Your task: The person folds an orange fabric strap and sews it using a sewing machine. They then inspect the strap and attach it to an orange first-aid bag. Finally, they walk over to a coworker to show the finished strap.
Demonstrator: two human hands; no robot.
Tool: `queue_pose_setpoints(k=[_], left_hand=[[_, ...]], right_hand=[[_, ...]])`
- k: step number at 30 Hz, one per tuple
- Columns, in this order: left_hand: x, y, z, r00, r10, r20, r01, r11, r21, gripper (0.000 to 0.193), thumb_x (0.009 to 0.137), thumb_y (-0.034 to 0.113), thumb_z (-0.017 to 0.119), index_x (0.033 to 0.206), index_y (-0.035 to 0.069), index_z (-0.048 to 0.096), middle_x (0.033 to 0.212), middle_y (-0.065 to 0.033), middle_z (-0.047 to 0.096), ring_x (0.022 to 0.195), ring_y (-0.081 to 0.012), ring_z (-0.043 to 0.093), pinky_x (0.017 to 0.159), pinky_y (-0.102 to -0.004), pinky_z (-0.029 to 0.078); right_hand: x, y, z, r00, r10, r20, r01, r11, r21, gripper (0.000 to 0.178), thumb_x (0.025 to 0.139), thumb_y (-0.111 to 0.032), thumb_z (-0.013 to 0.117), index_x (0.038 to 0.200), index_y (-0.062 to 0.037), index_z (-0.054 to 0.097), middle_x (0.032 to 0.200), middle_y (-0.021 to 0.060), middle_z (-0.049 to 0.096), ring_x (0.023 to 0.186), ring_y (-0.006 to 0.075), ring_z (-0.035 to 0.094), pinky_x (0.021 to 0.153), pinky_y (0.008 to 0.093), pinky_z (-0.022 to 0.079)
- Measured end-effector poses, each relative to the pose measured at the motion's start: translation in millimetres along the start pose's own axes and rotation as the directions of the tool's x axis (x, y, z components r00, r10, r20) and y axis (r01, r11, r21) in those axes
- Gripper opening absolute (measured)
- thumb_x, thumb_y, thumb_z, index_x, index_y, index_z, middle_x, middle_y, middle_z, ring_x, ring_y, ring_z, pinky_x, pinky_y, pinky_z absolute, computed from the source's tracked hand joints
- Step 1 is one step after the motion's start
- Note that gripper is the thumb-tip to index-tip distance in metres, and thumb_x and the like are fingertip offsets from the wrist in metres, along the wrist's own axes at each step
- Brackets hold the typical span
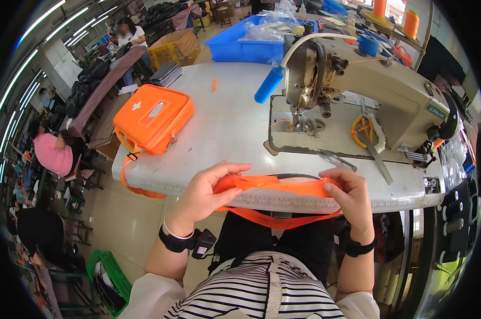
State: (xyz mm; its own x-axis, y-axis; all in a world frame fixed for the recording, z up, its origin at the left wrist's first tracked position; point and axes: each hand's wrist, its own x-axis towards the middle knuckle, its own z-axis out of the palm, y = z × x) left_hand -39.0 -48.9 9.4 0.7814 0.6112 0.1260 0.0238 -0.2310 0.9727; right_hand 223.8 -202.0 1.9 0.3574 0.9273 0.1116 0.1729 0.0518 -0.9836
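Note:
An orange fabric piece [285, 185] with a dark edge along its back is stretched between my hands at the table's front edge. My left hand [211, 190] pinches its left end between thumb and fingers. At the other end, my right hand [349, 192] grips it the same way. Part of the orange material [283, 220] loops down below the table edge, over my lap. Behind and right of the fabric stands a sewing machine [368, 80]. An orange zipped case [150, 119] with a white cross lies to the left, its strap [124, 173] trailing over the edge.
Yellow-handled scissors [361, 133] lie on the machine bed, with metal snips [337, 159] before them. A measuring tape [378, 203] runs along the table edge. A blue bin [240, 45] stands behind, and a green crate [110, 282] is on the floor. Other people sit further left.

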Motion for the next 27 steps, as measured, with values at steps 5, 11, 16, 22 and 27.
queue_pose_setpoints(k=[5,11,16,22,27], left_hand=[[-2,20,-3,0.996,0.014,0.086,-0.042,0.943,0.329,0.036,0.078,-0.007,0.060,0.112,0.004,0.061,0.098,-0.0040,0.059,0.087,-0.0125,0.059,0.076,-0.0249,0.051],[-4,26,-2,0.991,-0.020,0.135,-0.047,0.880,0.473,0.022,0.077,-0.005,0.065,0.097,0.001,0.061,0.088,-0.0028,0.056,0.078,-0.0104,0.058,0.064,-0.0222,0.050],[-4,20,-11,0.977,-0.043,0.210,0.003,0.982,0.186,0.019,0.079,0.000,0.068,0.096,-0.002,0.060,0.086,-0.0018,0.055,0.077,-0.0087,0.056,0.067,-0.0211,0.048],[3,7,-9,0.959,-0.145,0.242,0.129,0.989,0.078,0.013,0.083,0.003,0.066,0.094,-0.002,0.061,0.084,-0.0006,0.055,0.074,-0.0072,0.054,0.067,-0.0211,0.047],[8,-3,-7,0.949,-0.172,0.264,0.189,0.981,-0.039,0.010,0.091,0.008,0.059,0.090,-0.001,0.062,0.078,-0.0004,0.056,0.068,-0.0060,0.052,0.063,-0.0209,0.044]], right_hand=[[-5,-3,-20,0.967,0.083,0.242,-0.069,0.995,-0.068,0.020,0.076,0.001,0.072,0.094,0.0035,0.064,0.080,0.0017,0.061,0.073,0.0062,0.054,0.070,0.0200,0.045],[-7,6,-25,0.944,0.124,0.307,-0.165,0.980,0.112,0.018,0.075,-0.001,0.074,0.088,0.0024,0.063,0.077,-0.0004,0.060,0.071,0.0055,0.052,0.067,0.0197,0.043],[-6,6,-18,0.950,0.105,0.295,-0.079,0.992,-0.098,0.015,0.076,-0.004,0.074,0.083,0.0012,0.062,0.073,-0.0020,0.057,0.066,0.0050,0.047,0.061,0.0199,0.040],[-10,23,-32,0.948,0.166,0.273,-0.188,0.981,0.055,0.011,0.082,-0.008,0.069,0.081,0.0001,0.061,0.067,-0.0032,0.053,0.062,0.0042,0.043,0.055,0.0198,0.035],[-12,19,-28,0.947,0.184,0.264,-0.200,0.979,0.035,0.020,0.091,-0.015,0.060,0.077,-0.0003,0.057,0.064,-0.0040,0.048,0.059,0.0048,0.041,0.053,0.0208,0.035]])
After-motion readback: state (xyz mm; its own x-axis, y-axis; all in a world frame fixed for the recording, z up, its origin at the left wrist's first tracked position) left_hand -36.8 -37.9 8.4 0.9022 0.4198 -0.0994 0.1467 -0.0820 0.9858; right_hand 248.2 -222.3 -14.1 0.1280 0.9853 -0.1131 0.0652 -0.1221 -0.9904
